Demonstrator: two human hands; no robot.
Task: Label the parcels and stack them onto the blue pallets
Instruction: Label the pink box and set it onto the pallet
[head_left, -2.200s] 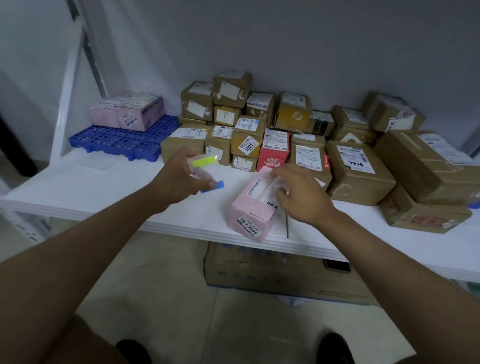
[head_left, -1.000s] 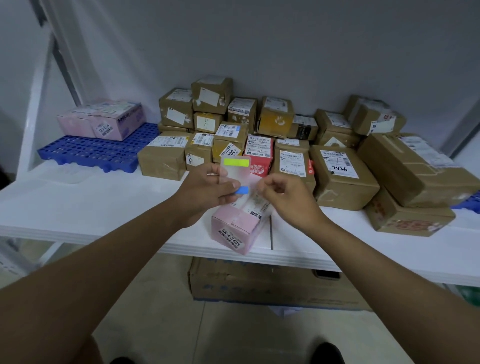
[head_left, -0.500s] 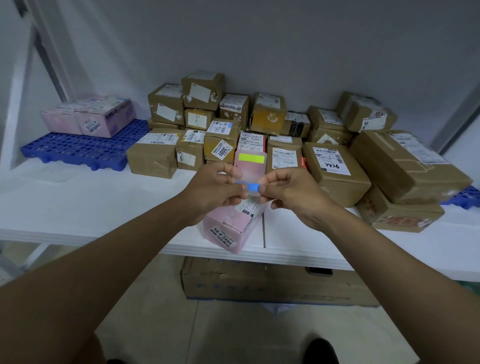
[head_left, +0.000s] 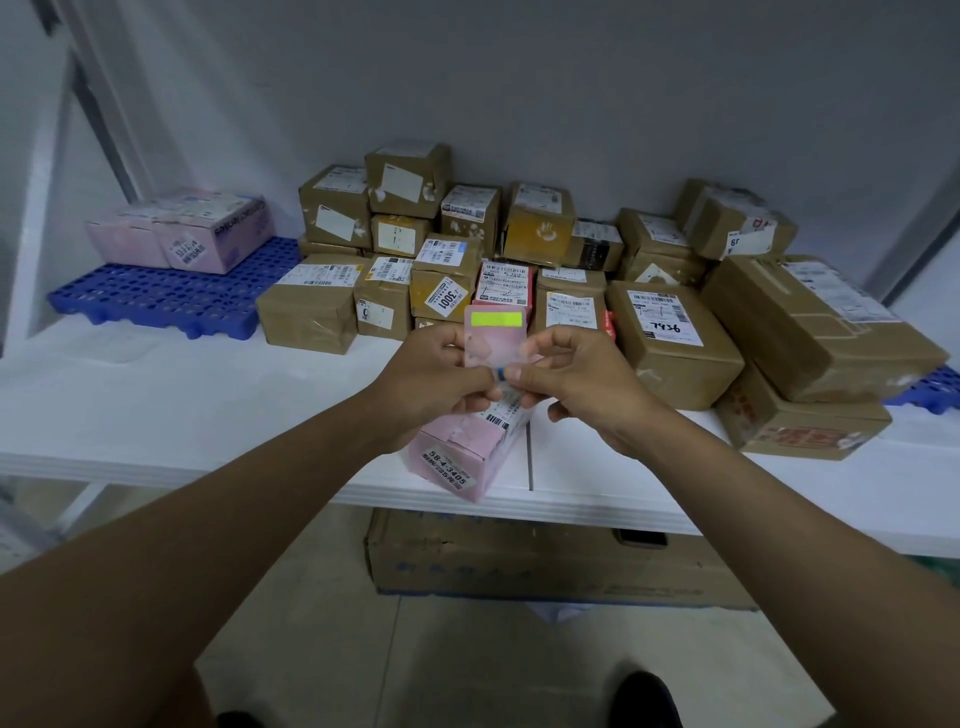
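The pallet was blue with a hole grid; parcels mostly brown, some pink; the sheet seemingly translucent, green-striped.

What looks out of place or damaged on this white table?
The pink box near the hands sits askew, one corner hanging over the front edge of the white table. At the back, two brown boxes show torn tape beside their blank labels. The brown pile leans unevenly, but nothing has spilled.

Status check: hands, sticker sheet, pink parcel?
Left hand holds sticker sheet; right hand pinches blue sticker. Pink parcel at shelf edge, unstacked. Nothing obstructing.
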